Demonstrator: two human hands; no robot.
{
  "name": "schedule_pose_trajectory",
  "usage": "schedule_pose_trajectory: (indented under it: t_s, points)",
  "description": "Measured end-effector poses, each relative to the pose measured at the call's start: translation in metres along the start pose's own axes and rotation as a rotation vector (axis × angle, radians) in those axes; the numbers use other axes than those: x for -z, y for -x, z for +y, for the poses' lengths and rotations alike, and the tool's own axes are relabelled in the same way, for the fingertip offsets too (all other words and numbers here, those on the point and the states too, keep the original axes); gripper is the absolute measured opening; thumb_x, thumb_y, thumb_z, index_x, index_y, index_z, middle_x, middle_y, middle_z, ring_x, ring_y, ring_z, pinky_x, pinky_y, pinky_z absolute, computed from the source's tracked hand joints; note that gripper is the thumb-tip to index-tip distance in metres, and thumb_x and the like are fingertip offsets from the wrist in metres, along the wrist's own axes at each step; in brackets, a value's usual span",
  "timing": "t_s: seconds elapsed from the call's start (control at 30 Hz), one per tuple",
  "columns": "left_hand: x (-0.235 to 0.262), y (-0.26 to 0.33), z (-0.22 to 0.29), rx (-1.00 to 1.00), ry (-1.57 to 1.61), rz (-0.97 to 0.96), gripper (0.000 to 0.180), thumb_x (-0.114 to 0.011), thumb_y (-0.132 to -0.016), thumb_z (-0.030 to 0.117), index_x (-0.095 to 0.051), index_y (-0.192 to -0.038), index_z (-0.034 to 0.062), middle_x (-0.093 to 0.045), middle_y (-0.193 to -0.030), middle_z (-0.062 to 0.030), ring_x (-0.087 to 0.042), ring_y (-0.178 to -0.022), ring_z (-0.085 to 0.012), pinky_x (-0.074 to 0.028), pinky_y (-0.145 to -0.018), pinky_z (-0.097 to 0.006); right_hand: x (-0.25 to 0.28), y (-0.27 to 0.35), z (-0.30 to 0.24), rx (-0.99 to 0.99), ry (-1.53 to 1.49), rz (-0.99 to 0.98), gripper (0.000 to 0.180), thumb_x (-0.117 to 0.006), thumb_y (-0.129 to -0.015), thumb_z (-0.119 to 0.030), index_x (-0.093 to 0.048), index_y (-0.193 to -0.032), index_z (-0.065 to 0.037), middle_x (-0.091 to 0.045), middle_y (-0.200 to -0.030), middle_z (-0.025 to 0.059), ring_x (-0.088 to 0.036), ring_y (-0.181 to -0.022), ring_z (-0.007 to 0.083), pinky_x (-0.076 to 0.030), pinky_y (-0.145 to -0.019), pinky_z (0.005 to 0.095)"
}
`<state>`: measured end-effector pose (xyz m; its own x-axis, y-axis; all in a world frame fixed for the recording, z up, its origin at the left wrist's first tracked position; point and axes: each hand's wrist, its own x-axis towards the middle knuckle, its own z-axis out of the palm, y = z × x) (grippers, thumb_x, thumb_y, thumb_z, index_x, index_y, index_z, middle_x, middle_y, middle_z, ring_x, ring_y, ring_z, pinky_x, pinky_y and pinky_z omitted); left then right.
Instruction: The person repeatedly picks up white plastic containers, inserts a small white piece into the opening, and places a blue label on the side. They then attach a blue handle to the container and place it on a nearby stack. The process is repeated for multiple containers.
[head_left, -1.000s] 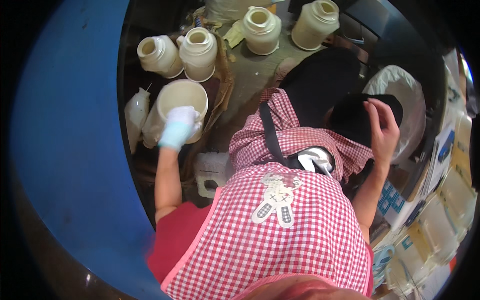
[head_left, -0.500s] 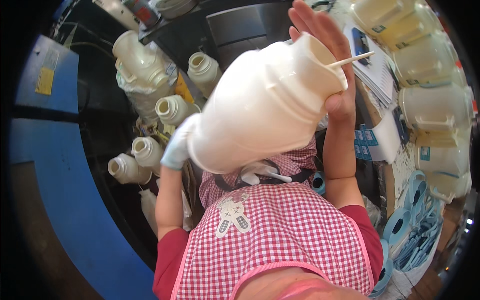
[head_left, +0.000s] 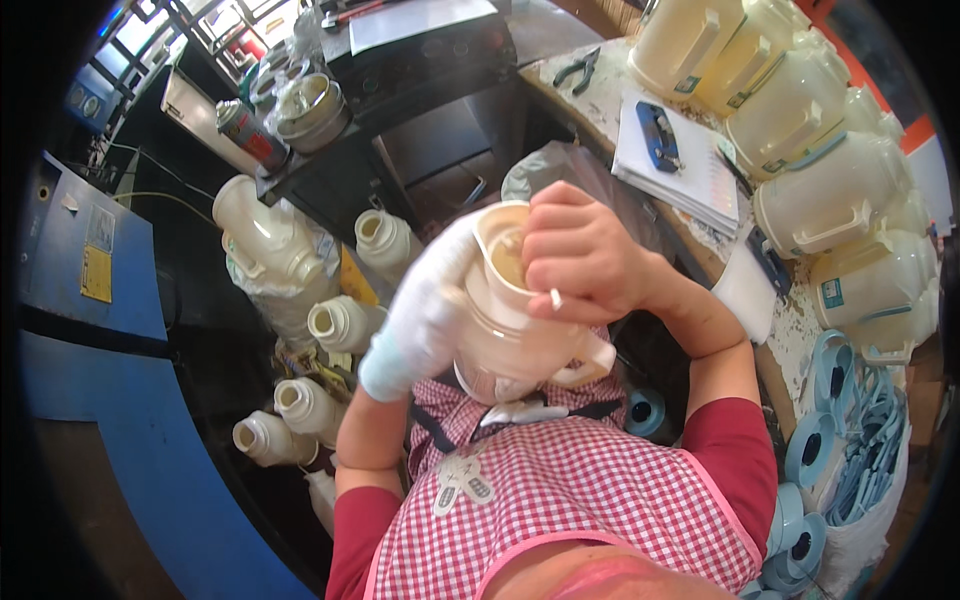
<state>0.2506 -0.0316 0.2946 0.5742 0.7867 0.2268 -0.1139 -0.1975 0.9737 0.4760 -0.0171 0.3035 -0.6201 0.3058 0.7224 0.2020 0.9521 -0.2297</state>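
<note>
left hand (head_left: 428, 312): gloved fingers gripping cream jug (head_left: 518, 345) | right hand (head_left: 580, 252): fingers curled tight over rim (head_left: 497, 274), white stub (head_left: 556, 298) protruding

No text legible. Yellow label (head_left: 97, 277) on blue cabinet (head_left: 60, 270): print too small. Pale plate (head_left: 101, 228) just above it: same. Teal sticker (head_left: 832, 293) on right-side jug (head_left: 885, 265): unreadable. Spray can (head_left: 250, 136): print blurred.

The jug (head_left: 508, 345) is cream, the glove (head_left: 430, 300) white with a pale-blue cuff (head_left: 392, 369), the apron (head_left: 590, 480) red-and-white check, the sleeves (head_left: 737, 448) dark red.
</note>
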Motion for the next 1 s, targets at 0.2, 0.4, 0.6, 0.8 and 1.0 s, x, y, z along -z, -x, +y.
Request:
schedule_pose_trajectory:
  t_s: [0.2, 0.4, 0.6, 0.8, 1.0]
  points:
    - [0.010, -0.011, -0.008, -0.004, -0.055, -0.007, 0.096, -0.092, -0.076, 0.042, -0.046, -0.147, -0.0021, -0.059, -0.139, -0.0120, -0.059, -0.126, -0.0205, -0.048, -0.109, -0.038, 0.000, -0.030, 0.002, 0.010, 0.039, -0.079, 0.032, -0.074, -0.091, -0.023, -0.057, -0.067, -0.010, -0.054, -0.065, 0.0010, -0.057, -0.065, 0.0233, -0.042, -0.070, 0.0357]
    - [0.042, -0.019, 0.013, 0.010, -0.175, 0.075, 0.078, -0.092, -0.063, 0.023, -0.064, -0.132, -0.0031, -0.070, -0.125, -0.0115, -0.067, -0.117, -0.0199, -0.050, -0.106, -0.036, 0.088, -0.030, 0.147, -0.316, 0.341, 0.832, 0.018, -0.066, -0.096, -0.020, -0.069, -0.101, -0.003, -0.068, -0.097, 0.0158, -0.065, -0.088, 0.0336, -0.051, -0.078, 0.0426]
    - [0.173, 0.043, -0.008, 0.008, -0.260, 0.498, 0.108, -0.075, -0.076, 0.065, -0.049, -0.150, -0.0091, -0.059, -0.147, -0.0183, -0.059, -0.132, -0.0268, -0.045, -0.113, -0.039, 0.117, 0.077, 0.291, -0.740, 0.840, 0.302, 0.035, -0.061, -0.104, -0.035, -0.071, -0.094, -0.003, -0.074, -0.079, 0.0110, -0.073, -0.074, 0.0250, -0.055, -0.070, 0.0356]
    - [0.194, 0.096, -0.026, 0.100, -0.083, 0.697, 0.098, -0.071, -0.091, 0.046, -0.028, -0.161, -0.0069, -0.047, -0.158, -0.0196, -0.051, -0.143, -0.0309, -0.037, -0.122, -0.043, -0.136, 0.253, 0.253, -1.409, 0.395, -0.656, 0.022, -0.061, -0.091, -0.013, -0.079, -0.100, -0.004, -0.075, -0.103, 0.0235, -0.071, -0.094, 0.0429, -0.055, -0.085, 0.0520]
    - [0.197, 0.140, -0.056, 0.125, 0.017, 1.180, 0.080, -0.066, -0.096, 0.039, -0.037, -0.158, -0.0022, -0.051, -0.154, -0.0195, -0.053, -0.140, -0.0303, -0.041, -0.119, -0.045, -0.202, 0.326, 0.252, -1.237, 0.506, -0.128, 0.012, -0.064, -0.088, -0.008, -0.073, -0.094, -0.002, -0.069, -0.101, 0.0172, -0.066, -0.099, 0.0391, -0.054, -0.088, 0.0479]
